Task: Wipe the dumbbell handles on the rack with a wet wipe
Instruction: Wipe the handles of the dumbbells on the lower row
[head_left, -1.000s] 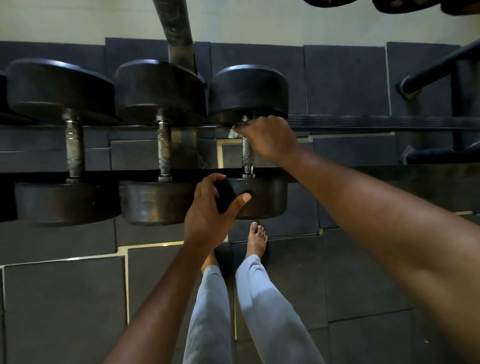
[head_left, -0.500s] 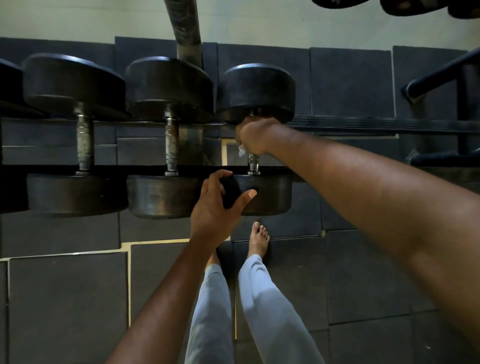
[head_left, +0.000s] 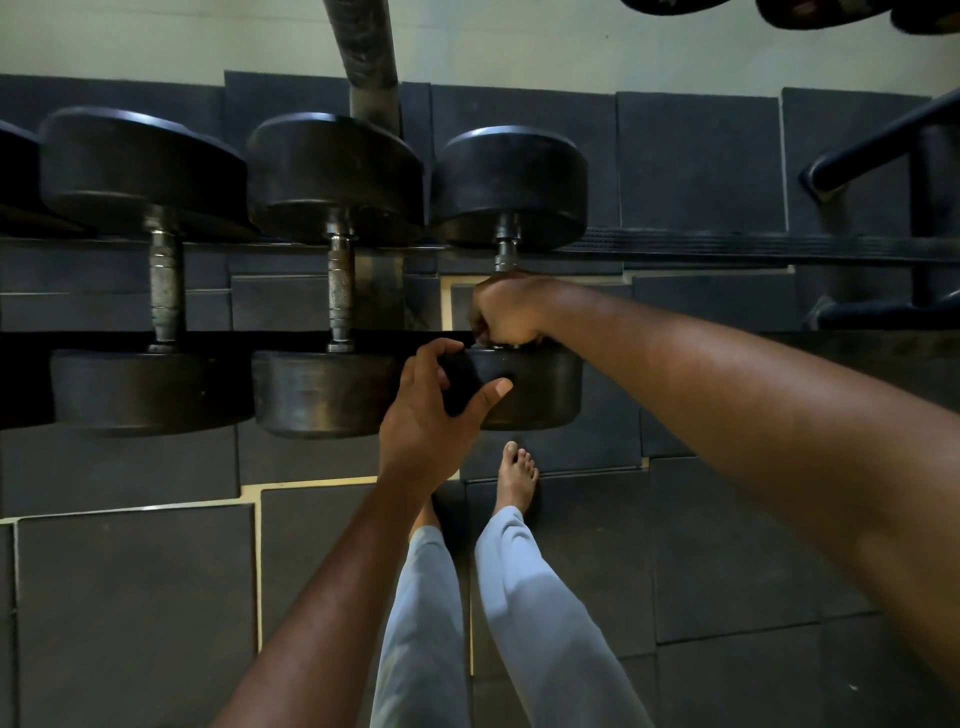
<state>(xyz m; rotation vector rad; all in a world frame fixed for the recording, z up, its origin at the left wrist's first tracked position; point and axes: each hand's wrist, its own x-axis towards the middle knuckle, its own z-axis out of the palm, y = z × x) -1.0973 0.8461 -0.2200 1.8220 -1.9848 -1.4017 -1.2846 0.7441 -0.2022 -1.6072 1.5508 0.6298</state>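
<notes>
I count three full dumbbells on the rack (head_left: 727, 249), round black heads, knurled steel handles. The rightmost dumbbell (head_left: 511, 182) is the one being worked. My right hand (head_left: 506, 312) is fisted around the near end of its handle; can't see the wipe. My left hand (head_left: 431, 410) is spread, cupping the near head's edge. Rubber floor tiles (head_left: 135, 613) below.
</notes>
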